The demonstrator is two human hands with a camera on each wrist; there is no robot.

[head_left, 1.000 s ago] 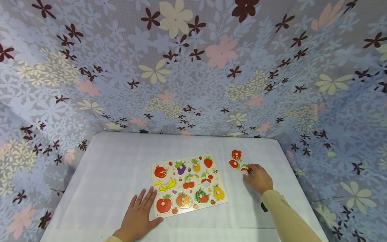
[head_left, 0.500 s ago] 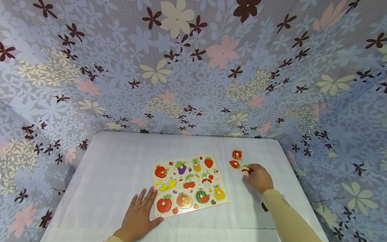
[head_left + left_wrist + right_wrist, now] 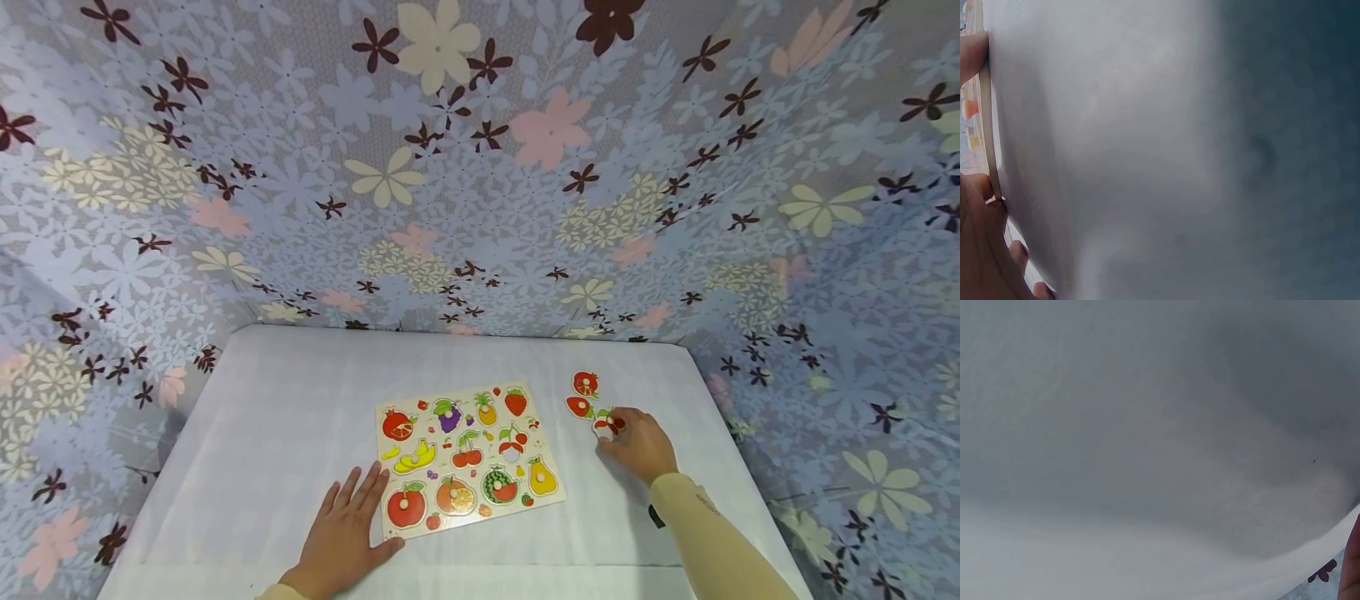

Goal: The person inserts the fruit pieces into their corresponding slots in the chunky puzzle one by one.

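Note:
In the head view, my left hand point(image 3: 341, 529) lies with fingers spread, its fingertips and thumb at the left edge of a wooden fruit puzzle board point(image 3: 551, 493). The left wrist view catches the board's edge point(image 3: 986, 119) between a finger and the thumb side. My right hand point(image 3: 641, 443) pinches a red and white cherry puzzle piece point(image 3: 604, 423), partly covered by the fingers, right of the board. Close by lie a strawberry piece point(image 3: 577, 406) and a pomegranate piece point(image 3: 585, 382). A pale patch point(image 3: 512, 452) shows in the board's right-hand cherry picture.
Board and pieces lie on a table with a white cloth point(image 3: 285, 417). Behind and beside it rises flower-patterned fabric point(image 3: 465, 208). Several knobbed pieces sit in the board, among them an apple point(image 3: 406, 510) and a pear point(image 3: 542, 481). The right wrist view shows mostly blurred pale cloth.
My right hand has shifted slightly left with the cherry piece, which now shows more of its white part. The left hand and the board stay where they were.

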